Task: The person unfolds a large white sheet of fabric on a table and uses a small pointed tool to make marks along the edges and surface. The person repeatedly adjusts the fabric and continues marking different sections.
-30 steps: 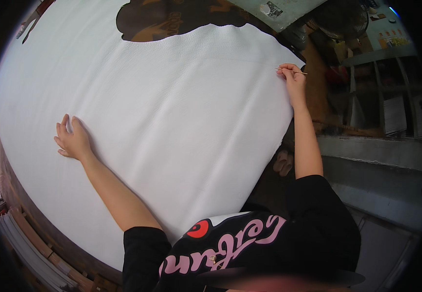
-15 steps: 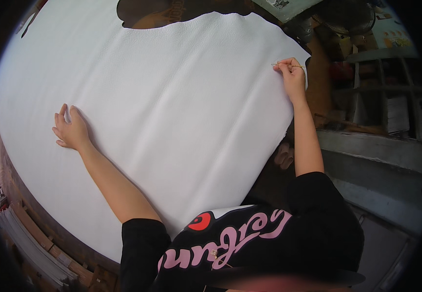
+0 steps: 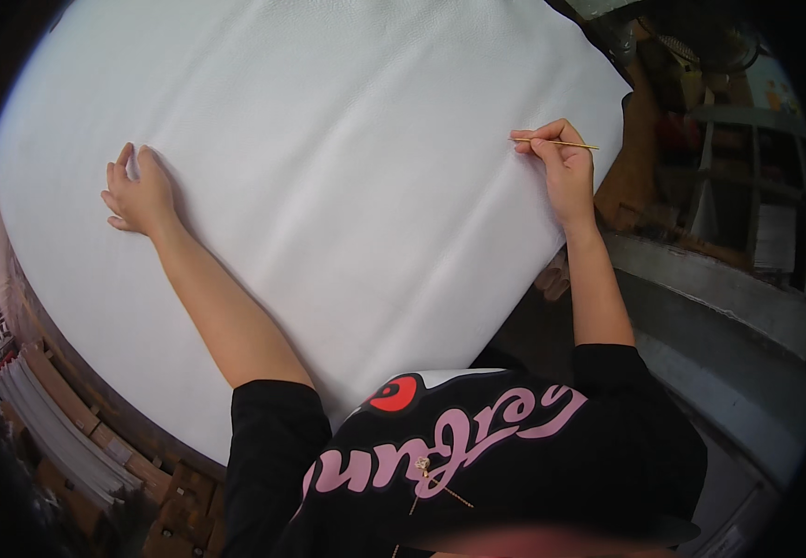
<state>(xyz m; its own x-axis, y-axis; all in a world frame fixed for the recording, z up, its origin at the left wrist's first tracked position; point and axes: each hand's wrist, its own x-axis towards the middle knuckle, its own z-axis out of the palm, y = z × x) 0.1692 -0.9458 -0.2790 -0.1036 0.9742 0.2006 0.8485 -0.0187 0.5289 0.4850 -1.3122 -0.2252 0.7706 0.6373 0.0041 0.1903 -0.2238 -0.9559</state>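
A large white leather hide [image 3: 347, 186] with a grained surface and soft, slanting ridges spreads out before me. On its left part rests my left hand [image 3: 143, 193], open, fingers apart and holding nothing. Over the right part, my right hand [image 3: 566, 172] pinches a thin gold-coloured stick [image 3: 578, 145] the way one holds a pen. The stick's tip points left, close to the hide; whether it touches is too fine to tell.
Long pale strips and brown boards [image 3: 78, 423] are stacked below the hide at lower left. Brown rolls [image 3: 553, 277] lie beneath its right edge. Farther right are a grey ledge [image 3: 700, 279] and a dark rack [image 3: 710, 177] with papers.
The view has tipped, so the hide's far edge has mostly left the picture. My right hand has come inward from the hide's right edge, still pinching the stick. My left hand stays spread on the hide.
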